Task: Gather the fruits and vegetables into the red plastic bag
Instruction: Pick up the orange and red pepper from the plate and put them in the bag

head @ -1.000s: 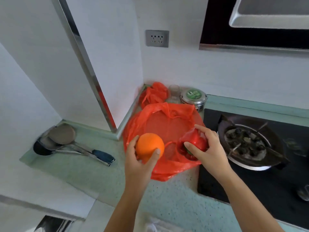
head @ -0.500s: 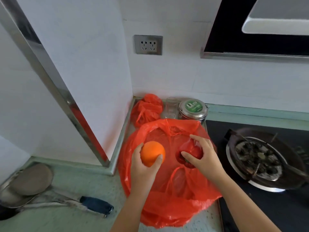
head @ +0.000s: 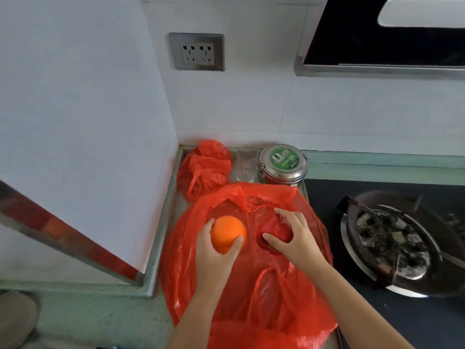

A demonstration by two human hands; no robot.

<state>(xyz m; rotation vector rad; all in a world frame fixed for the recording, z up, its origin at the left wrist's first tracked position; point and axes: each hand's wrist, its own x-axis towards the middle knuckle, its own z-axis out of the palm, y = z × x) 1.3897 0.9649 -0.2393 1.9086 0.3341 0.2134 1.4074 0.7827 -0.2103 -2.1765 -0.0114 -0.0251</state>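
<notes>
- The round steel tin (head: 283, 165) at the back of the counter has a green label on its lid; there is white print on it, but it is too small to read.
- No other writing shows. A double wall socket (head: 197, 52) in a grey plate sits on the white wall in the upper middle of the frame.
- The counter (head: 100, 316) is pale green and speckled, running into a white-walled corner with a metal edge strip along its left side.
- On the right lies a black hob (head: 402, 323) with a round gas burner (head: 392, 244); the dark underside of an extractor hood (head: 382, 31) fills the upper right.
- The red plastic bag (head: 276, 306) lies spread open on the counter in the lower middle, its mouth toward the back wall.
- The left hand (head: 214, 258) curls its fingers around an orange (head: 227, 233), held over the bag's opening.
- The right hand (head: 297, 240) grips a red bell pepper (head: 278, 230) just beside the orange, down among the bag's folds.
- Behind the bag, a second, knotted red bag (head: 205, 167) sits in the corner, with a clear glass (head: 245, 163) between it and the tin.
</notes>
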